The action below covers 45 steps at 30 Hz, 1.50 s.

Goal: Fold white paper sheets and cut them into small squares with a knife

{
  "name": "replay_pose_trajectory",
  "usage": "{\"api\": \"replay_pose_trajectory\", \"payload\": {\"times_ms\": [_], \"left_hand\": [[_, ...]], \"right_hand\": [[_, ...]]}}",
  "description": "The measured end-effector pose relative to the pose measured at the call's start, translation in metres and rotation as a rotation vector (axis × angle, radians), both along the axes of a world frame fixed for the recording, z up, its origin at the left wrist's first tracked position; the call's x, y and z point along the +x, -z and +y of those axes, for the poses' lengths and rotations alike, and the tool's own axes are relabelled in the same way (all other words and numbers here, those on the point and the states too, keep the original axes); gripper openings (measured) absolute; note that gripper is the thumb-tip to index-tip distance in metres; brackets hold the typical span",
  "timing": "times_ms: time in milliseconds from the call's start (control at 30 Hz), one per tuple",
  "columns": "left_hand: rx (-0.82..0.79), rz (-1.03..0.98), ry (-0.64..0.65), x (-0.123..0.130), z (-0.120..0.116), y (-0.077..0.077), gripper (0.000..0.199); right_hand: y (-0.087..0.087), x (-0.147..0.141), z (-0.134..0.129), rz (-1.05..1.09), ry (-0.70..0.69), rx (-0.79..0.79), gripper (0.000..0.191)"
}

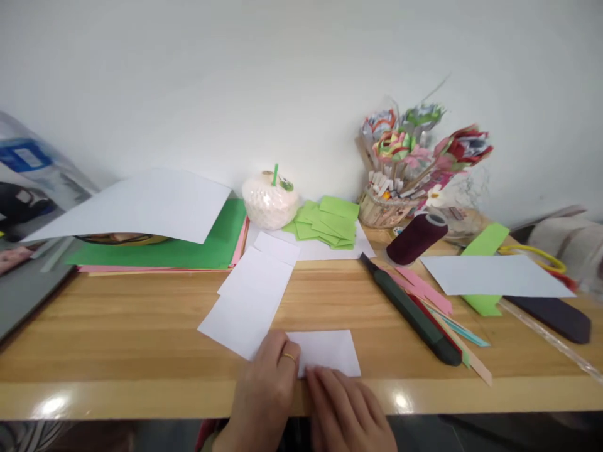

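A small white sheet of paper [327,351] lies flat near the front edge of the table. My left hand [268,386], a ring on one finger, is closed with curled fingers on the sheet's left end. My right hand [346,408] has its fingers together, fingertips on the near edge of the same sheet; its thumb is hidden. Left of and beyond my hands, several overlapping white paper pieces [254,295] lie in a slanting row.
A black-green utility knife [409,311] lies on coloured paper strips [428,292] at the right, near a maroon thread spool [417,238]. Behind are green paper squares [325,223], a wrapped coconut [271,204] and a basket of paper flowers [386,210]. Green sheets [207,248] lie left.
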State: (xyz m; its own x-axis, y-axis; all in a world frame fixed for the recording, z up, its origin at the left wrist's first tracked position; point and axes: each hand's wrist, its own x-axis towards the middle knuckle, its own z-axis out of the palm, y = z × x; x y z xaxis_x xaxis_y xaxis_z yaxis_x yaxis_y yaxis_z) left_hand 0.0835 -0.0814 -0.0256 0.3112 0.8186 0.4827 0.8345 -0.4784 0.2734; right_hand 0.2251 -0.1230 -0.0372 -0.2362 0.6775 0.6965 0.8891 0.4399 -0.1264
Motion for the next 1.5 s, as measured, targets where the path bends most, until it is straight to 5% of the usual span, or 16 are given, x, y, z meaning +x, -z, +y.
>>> {"api": "replay_pose_trajectory", "payload": {"times_ms": [133,333,700,900,1267,1500], "left_hand": [[0.072,0.093,0.015,-0.001,-0.001,-0.005,0.035],[0.266,0.068,0.244,-0.012,-0.019,-0.006,0.03],[0.239,0.297,0.229,-0.029,-0.035,0.005,0.039],[0.299,0.267,0.232,-0.031,-0.034,0.009,0.039],[0.391,0.256,0.204,-0.046,-0.041,0.015,0.032],[0.364,0.268,0.196,-0.038,-0.046,0.006,0.035]], "right_hand": [[0.007,-0.011,-0.004,0.019,0.023,0.018,0.03],[0.012,-0.013,-0.009,0.033,0.046,0.004,0.027],[-0.001,0.017,-0.026,-0.059,0.099,-0.144,0.037],[-0.003,0.048,-0.028,-0.243,0.097,-0.076,0.04],[0.003,0.036,-0.028,-0.015,0.164,-0.056,0.033],[0.0,0.026,-0.028,-0.228,0.142,0.073,0.041]]}}
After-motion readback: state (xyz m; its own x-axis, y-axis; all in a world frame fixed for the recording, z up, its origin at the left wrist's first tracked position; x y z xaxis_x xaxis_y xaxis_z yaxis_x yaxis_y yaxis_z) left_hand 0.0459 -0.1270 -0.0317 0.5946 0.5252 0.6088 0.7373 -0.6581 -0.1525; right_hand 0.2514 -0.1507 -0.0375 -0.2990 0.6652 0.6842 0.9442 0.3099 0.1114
